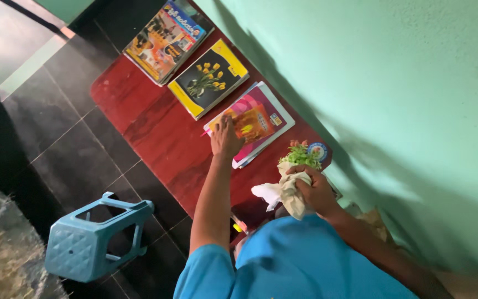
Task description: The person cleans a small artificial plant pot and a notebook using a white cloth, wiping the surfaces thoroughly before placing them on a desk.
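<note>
A light-blue plastic stool (92,235) lies tipped on dark floor tiles (78,160).

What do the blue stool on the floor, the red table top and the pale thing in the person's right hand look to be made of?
Blue stool: likely moulded plastic, going by its even colour and its patterned side.
Table top: dark red, glossy, streaked; could be polished wood or stone.
Pale thing held in the right hand: soft cloth, since it crumples and droops.

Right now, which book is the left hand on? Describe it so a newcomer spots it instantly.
Start at the dark red table against the green wall. Three stacks of books lie in a row along it; the left hand rests on the stack nearest the person. Its top book is orange on pink, unlike the black one with yellow tulips.
</note>
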